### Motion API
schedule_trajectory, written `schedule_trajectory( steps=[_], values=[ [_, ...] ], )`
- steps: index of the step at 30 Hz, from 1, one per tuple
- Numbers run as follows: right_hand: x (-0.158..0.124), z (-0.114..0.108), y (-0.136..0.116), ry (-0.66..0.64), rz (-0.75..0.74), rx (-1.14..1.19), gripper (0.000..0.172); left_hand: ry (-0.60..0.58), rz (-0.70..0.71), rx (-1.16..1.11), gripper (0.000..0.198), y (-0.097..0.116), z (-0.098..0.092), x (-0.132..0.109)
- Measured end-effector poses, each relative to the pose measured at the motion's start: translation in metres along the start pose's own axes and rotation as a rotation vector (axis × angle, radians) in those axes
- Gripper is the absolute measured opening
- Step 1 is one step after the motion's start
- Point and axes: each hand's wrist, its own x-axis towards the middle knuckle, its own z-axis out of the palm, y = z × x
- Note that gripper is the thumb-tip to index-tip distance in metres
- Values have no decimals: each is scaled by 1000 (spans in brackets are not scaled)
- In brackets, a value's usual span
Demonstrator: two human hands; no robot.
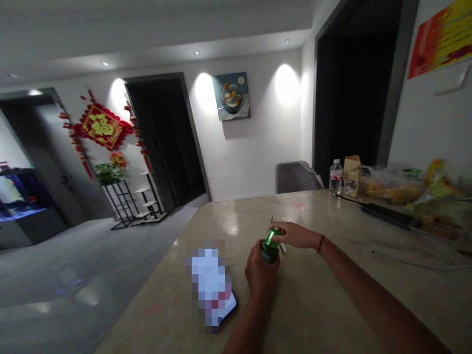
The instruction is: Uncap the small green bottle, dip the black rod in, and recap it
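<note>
On the table (236, 221), my left hand (260, 270) is closed around the dark green body of a small green bottle (269, 250). My right hand (293, 234) grips its bright, shiny green upper part (273, 235) from above, fingers bent over it. Whether that part is a cap or the neck I cannot tell. Thin dark stick-like pieces show beside the right fingers; what they are is unclear. Left of my left hand lies a phone (229, 309) with a lit, pixelated screen.
Toward the right back stand a water bottle (336, 176) and a brown paper bag (352, 176). Beside them are plastic bags of food (394, 189), a long black object (387, 216) and a white cable (413, 267). A grey chair (297, 178) stands behind the table.
</note>
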Motion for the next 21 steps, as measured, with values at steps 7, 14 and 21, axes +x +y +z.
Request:
schedule_trajectory(
  steps=[7, 14, 21],
  values=[
    [-1, 3, 11, 50, 50, 220, 88, 16, -54, -21, 52, -2, -2, 2],
    [8, 12, 11, 8, -42, 380, 69, 7, -67, -43, 54, -3, 0, 2],
    [6, 12, 7, 77, 40, 221, 40, -34, 31, -73, 55, -2, 1, -1]
  ],
)
